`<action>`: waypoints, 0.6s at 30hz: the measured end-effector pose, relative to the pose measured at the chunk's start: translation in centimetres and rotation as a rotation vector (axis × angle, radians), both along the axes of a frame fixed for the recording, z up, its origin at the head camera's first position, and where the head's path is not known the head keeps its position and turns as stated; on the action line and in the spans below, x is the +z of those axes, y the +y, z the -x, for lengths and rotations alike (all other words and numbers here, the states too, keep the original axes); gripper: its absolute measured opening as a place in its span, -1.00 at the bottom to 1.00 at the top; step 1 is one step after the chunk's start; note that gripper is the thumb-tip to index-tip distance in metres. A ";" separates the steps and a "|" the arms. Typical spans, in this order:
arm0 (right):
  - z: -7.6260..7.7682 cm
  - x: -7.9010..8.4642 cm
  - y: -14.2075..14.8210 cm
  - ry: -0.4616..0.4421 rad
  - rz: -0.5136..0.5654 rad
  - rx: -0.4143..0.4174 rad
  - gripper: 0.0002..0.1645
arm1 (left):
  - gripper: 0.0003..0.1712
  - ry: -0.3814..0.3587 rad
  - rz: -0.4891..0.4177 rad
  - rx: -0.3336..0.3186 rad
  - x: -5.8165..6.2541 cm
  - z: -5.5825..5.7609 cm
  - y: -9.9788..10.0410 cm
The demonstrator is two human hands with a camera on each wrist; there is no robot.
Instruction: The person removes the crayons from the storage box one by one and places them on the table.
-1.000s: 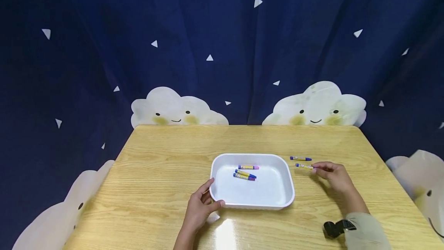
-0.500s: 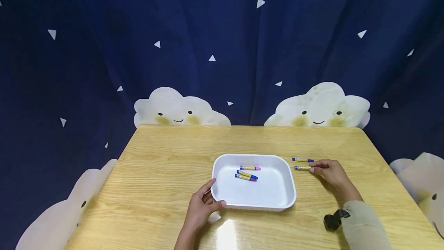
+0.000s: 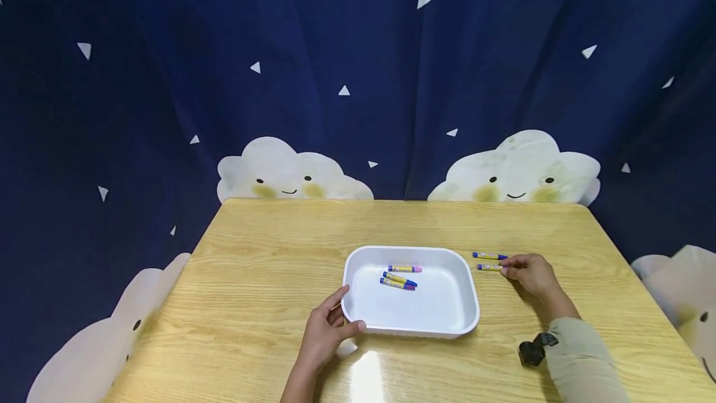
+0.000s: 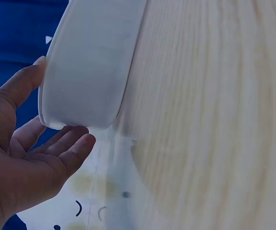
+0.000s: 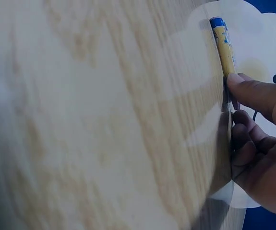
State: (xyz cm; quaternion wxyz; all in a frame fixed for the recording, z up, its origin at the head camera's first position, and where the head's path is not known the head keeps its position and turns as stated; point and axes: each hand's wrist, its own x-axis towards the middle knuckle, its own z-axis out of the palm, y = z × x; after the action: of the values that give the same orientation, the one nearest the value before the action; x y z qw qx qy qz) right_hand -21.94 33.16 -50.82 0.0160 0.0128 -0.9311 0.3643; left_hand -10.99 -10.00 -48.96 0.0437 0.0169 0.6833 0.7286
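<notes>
A white plastic tray (image 3: 411,313) stands on the table with several crayons in it: a pink-tipped crayon (image 3: 404,269), a blue-tipped crayon (image 3: 399,279) and a dark-red-tipped one (image 3: 398,284). My left hand (image 3: 324,333) holds the tray's near left corner; in the left wrist view the thumb is at the rim and fingertips touch the wall (image 4: 87,81). To the right of the tray, my right hand (image 3: 531,275) pinches one end of a yellow-wrapped crayon (image 5: 224,45) lying on the table; its tip is hidden by the fingers. Just behind it lies another blue-tipped crayon (image 3: 489,255).
The wooden table (image 3: 268,266) ends at a dark blue curtain (image 3: 313,48) with white triangles and clouds. A black device (image 3: 531,353) sits by the right sleeve (image 3: 582,353).
My right hand has shifted slightly left and turned the pinched crayon level, nearly parallel to the one behind it. My left hand stays on the tray corner.
</notes>
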 end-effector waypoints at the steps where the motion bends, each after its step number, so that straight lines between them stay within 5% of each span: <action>1: -0.1 0.0 -0.1 -0.001 -0.003 -0.002 -0.82 | -0.06 -0.002 -0.001 -0.001 0.0 0.0 0.0; 12: -0.3 0.0 -0.4 0.019 0.133 -0.032 -0.78 | -0.06 0.003 -0.020 -0.008 -0.1 0.1 -0.1; 15: -0.6 0.2 -0.7 -0.032 0.277 -0.045 -0.71 | -0.06 0.000 -0.017 -0.008 -0.1 0.1 -0.1; 18: -1.4 0.9 -0.9 -0.060 0.247 -0.058 -0.57 | -0.07 -0.004 -0.016 -0.006 0.0 0.1 0.0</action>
State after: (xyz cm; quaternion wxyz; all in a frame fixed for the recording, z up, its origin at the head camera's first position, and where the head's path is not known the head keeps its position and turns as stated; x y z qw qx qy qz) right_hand -20.51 32.30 -49.92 0.0002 -0.0271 -0.8792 0.4756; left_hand -11.08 -10.00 -48.96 0.0473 0.0178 0.6774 0.7339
